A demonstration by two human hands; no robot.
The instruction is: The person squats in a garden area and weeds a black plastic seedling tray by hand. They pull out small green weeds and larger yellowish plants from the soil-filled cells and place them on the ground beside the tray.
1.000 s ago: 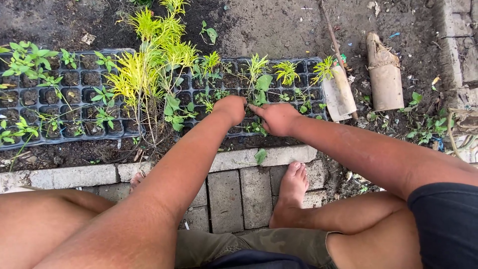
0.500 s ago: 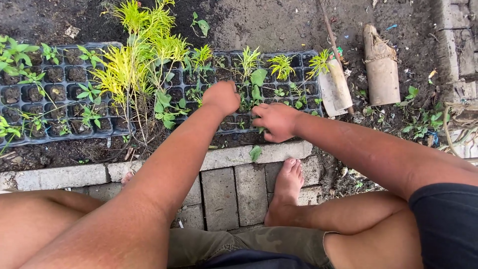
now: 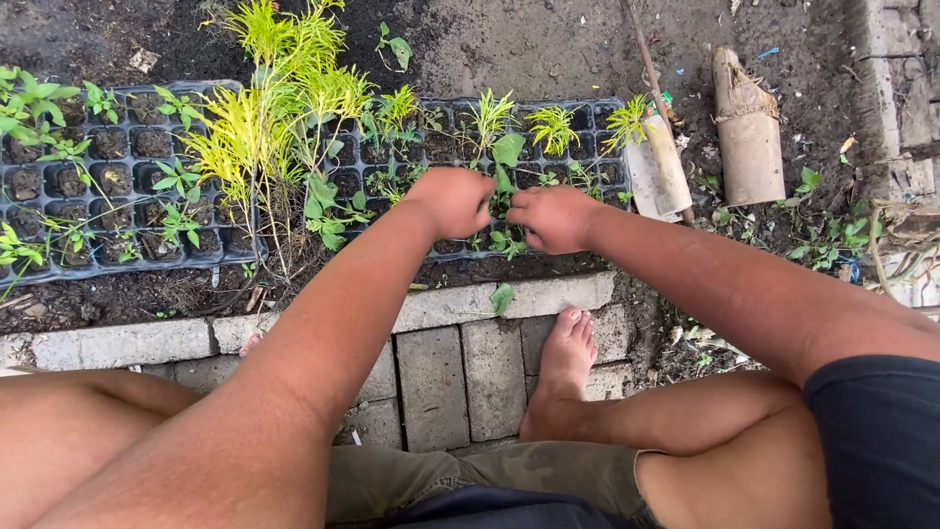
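While you squat on the grey paving bricks (image 3: pixel 431 377), both your hands sit close together over the near row of the black plastic seedling tray (image 3: pixel 587 118) that lies on the dark soil. Your left hand (image 3: pixel 452 201) is curled into a loose fist with the knuckles up, and your right hand (image 3: pixel 553 217) is curled the same way just beside it, fingertips turned toward the left. Between the two hands stands a small broad-leaved green seedling (image 3: pixel 506 155), its stem running down into the narrow gap between your fingers; whether either hand actually pinches the stem cannot be told, since the fingertips are hidden under the knuckles. More low green leaves (image 3: pixel 507 241) show at the tray's near edge just below your right hand. A second black seedling tray (image 3: pixel 117 147) lies to the left, touching or nearly touching the first, with a tall tuft of yellow-green feathery plants (image 3: pixel 264 127) rising where the two meet. To the right of the tray, a pale cut bamboo section (image 3: pixel 749 132) and a smaller split piece of bamboo (image 3: pixel 661 171) lie on the ground, a thin brown stick (image 3: pixel 646 59) crossing beside them. Your bare right foot (image 3: pixel 563 367) rests on the bricks below your right hand, and a single loose green leaf (image 3: pixel 502 297) lies on the brick edge.
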